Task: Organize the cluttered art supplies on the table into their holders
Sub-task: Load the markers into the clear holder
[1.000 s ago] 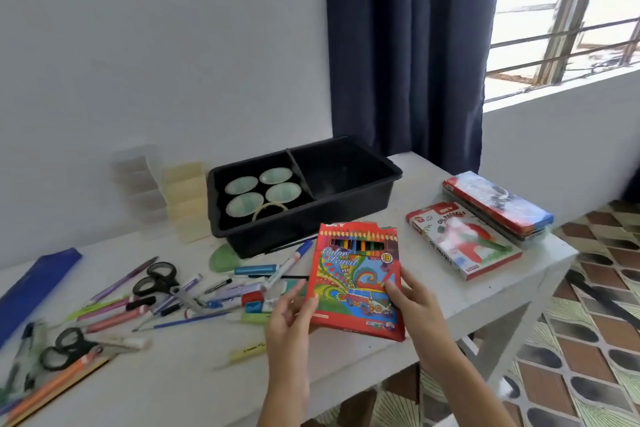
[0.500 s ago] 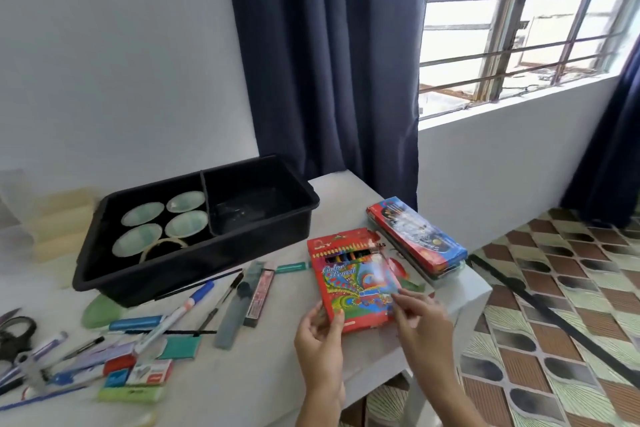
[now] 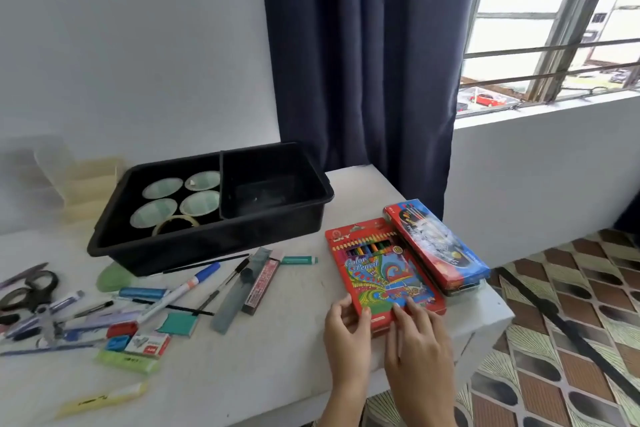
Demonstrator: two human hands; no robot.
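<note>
A red coloured-pencil box point(image 3: 374, 267) lies flat near the table's right end, touching a blue and red flat box point(image 3: 436, 246) on its right. My left hand point(image 3: 346, 333) pinches the pencil box's near left corner. My right hand point(image 3: 419, 340) rests straight fingers on the box's near end. A black two-part tray point(image 3: 207, 246) stands behind; its left part holds round cups point(image 3: 162, 188) and a tape roll point(image 3: 175, 222), and its right part looks bare. Loose pens, a marker point(image 3: 187, 288), erasers point(image 3: 145, 345) and scissors point(image 3: 31, 288) lie scattered to the left.
Pale translucent holders point(image 3: 90, 184) stand against the wall left of the tray. The white table point(image 3: 277, 357) ends just right of the boxes, with tiled floor below. A dark curtain and a barred window are behind.
The pencil box has gone from held up in both hands to lying flat beside the blue and red box. My view has swung right.
</note>
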